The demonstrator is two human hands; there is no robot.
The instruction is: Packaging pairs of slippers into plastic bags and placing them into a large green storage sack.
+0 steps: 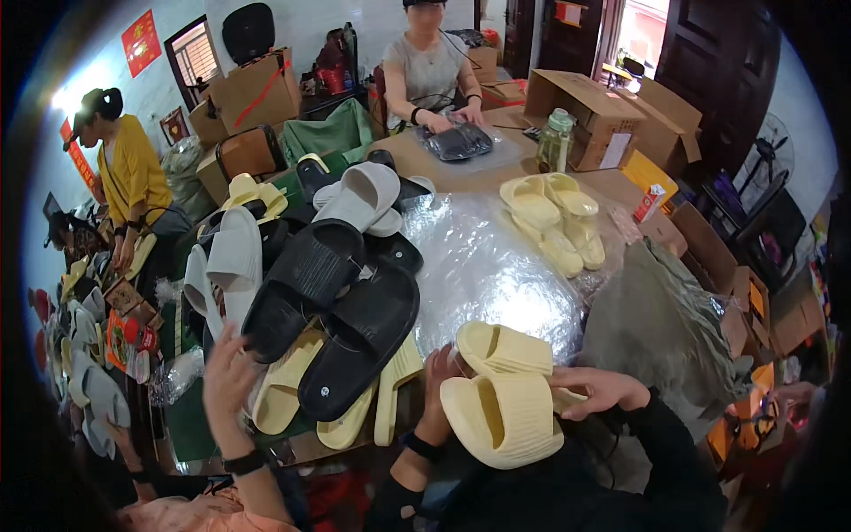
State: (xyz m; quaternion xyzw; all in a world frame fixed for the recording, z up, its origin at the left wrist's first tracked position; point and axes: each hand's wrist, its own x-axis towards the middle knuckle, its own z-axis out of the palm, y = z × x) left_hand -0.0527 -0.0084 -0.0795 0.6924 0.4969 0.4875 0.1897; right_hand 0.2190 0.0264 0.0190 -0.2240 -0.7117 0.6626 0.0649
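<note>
A pair of pale yellow slide slippers (523, 417) is held low in front of me, soles tilted, one behind the other. My left hand (435, 395) grips them at their left end, its fingers partly hidden behind the nearer slipper. At the right end my right hand (612, 390) is closed on them, thumb and fingers at the edge. Just beyond lies a sheet of clear plastic bags (496, 275) on the table. To the left is a heap of slippers, with large black slippers (363, 337) on top and yellow slippers (285, 381) beneath.
A co-worker's hand (229, 377) reaches in beside the heap from the left. More yellow slippers (554, 222) lie beyond the plastic. Across the table, a person handles a bagged dark item (454, 140). A grey-green cloth (656, 310) and cardboard boxes (581, 115) line the right.
</note>
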